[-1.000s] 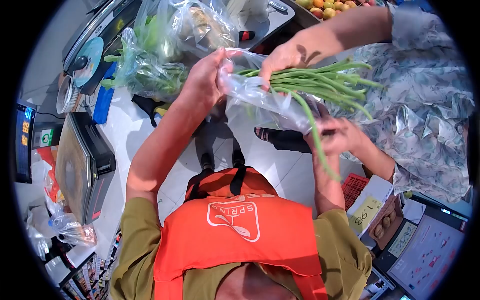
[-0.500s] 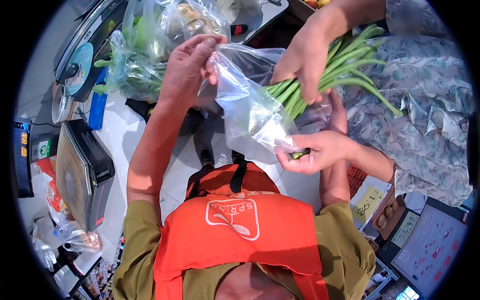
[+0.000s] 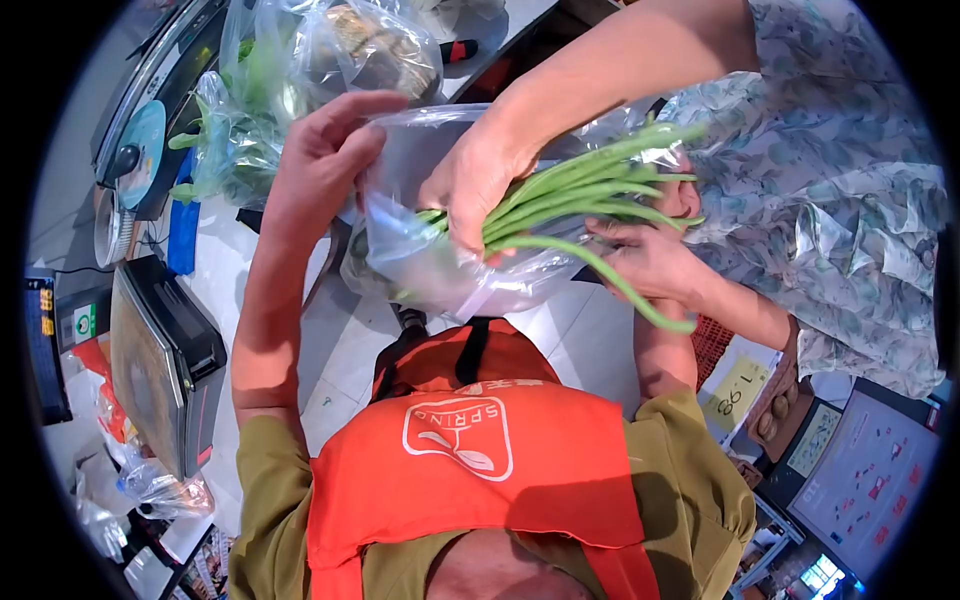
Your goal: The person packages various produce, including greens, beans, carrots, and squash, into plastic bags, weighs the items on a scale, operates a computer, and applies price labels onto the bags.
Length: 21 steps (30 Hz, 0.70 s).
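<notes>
My left hand pinches the rim of a clear plastic bag at its left side. My right hand is at the bag's right side, its fingers curled at the plastic and partly hidden by beans and another person's hand. A bunch of long green beans lies partly inside the bag, tails sticking out to the right. Another person's hand grips the beans inside the bag mouth. That person's other hand is beside the bean tails, below my right hand.
Bagged leafy greens and another filled bag lie at upper left. A weighing scale stands at left. At lower right are a price card, a box of brown produce and a screen.
The other person's hand has moved the beans left, deeper into the bag. My left hand has shifted left with the rim. The person's lower hand has let go of the bag's front and moved right.
</notes>
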{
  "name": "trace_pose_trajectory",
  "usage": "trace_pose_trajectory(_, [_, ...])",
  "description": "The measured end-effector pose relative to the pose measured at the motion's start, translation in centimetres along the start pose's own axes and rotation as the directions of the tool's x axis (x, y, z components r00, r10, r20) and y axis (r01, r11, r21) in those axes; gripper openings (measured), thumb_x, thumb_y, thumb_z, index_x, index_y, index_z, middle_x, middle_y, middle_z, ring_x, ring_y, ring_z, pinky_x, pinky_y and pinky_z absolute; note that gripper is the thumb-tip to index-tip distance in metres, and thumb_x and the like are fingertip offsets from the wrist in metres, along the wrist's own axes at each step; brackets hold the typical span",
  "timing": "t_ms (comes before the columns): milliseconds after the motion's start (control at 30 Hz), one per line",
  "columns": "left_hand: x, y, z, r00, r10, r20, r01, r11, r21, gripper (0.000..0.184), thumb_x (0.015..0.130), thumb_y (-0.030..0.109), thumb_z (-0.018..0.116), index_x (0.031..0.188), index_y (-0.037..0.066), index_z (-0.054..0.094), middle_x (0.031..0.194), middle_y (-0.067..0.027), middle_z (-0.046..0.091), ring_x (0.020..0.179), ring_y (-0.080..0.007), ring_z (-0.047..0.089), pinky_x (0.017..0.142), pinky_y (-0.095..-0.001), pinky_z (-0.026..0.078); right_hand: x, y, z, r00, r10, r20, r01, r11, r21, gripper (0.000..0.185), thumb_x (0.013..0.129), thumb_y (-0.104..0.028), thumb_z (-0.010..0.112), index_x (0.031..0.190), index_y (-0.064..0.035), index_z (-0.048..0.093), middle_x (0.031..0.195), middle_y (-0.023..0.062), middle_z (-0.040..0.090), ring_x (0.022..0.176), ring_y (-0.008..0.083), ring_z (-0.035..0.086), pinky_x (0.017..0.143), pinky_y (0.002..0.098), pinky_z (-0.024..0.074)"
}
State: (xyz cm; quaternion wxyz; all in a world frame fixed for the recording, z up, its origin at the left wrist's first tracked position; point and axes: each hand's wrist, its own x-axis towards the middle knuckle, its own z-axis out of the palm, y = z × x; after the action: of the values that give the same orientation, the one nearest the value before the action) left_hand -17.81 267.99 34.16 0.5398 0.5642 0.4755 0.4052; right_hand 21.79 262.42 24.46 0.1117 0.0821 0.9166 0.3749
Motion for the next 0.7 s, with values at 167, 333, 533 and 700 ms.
trace_pose_trajectory(167, [-1.5,-0.2,-1.2,0.992,0.125,0.016,-0.111,0.799,0.591,0.031,0.085,-0.001,0.056,0.113,0.005,0.066,0.067,-0.002,0.054,0.056,-0.0045,0.048,0.054,-0.0234,0.041,1.4,1.7,-2.7,0.998,-0.046,-0.049,0.034,0.976,-0.217,0.034,0.087,-0.022,0.067,0.108,-0.0025,0.05,0.1,0.0059,0.053,0.094,0.0135,0.052,0.083,0.0278,0.0443])
trace_pose_trajectory(333, [-2.3,-3.3,-2.1,0.93,0.315,0.189,-0.323,0.457,0.829,0.023,0.076,-0.002,0.06,0.097,0.003,0.067,0.076,-0.0138,0.062,0.066,-0.0267,0.063,0.064,-0.034,0.05,1.9,3.4,-4.3,0.991,-0.116,-0.065,0.087,0.935,-0.343,0.028,0.089,-0.023,0.065,0.1,-0.0032,0.049,0.091,0.0043,0.051,0.086,0.0123,0.051,0.077,0.0267,0.044])
trace_pose_trajectory(533, [-3.9,-2.7,-2.5,0.956,0.239,0.173,-0.287,0.625,0.726,0.034,0.073,-0.008,0.059,0.103,0.005,0.069,0.083,-0.0145,0.063,0.069,-0.0321,0.061,0.066,-0.0362,0.05,2.7,4.3,-6.7,0.966,-0.237,-0.107,0.178,0.903,-0.39,0.025,0.093,-0.024,0.064,0.09,-0.0041,0.047,0.08,0.0025,0.05,0.076,0.011,0.05,0.07,0.0254,0.0435])
trace_pose_trajectory(700, [-6.8,-0.5,-1.4,0.867,0.074,0.493,-0.373,0.751,0.544,0.034,0.076,-0.012,0.057,0.103,0.004,0.071,0.082,-0.0099,0.06,0.067,-0.0252,0.055,0.064,-0.0333,0.046,4.0,5.2,-9.5,0.907,-0.4,-0.128,0.277,0.798,-0.535,0.028,0.095,-0.024,0.062,0.082,-0.0048,0.046,0.071,0.001,0.049,0.068,0.0099,0.049,0.064,0.0243,0.0431])
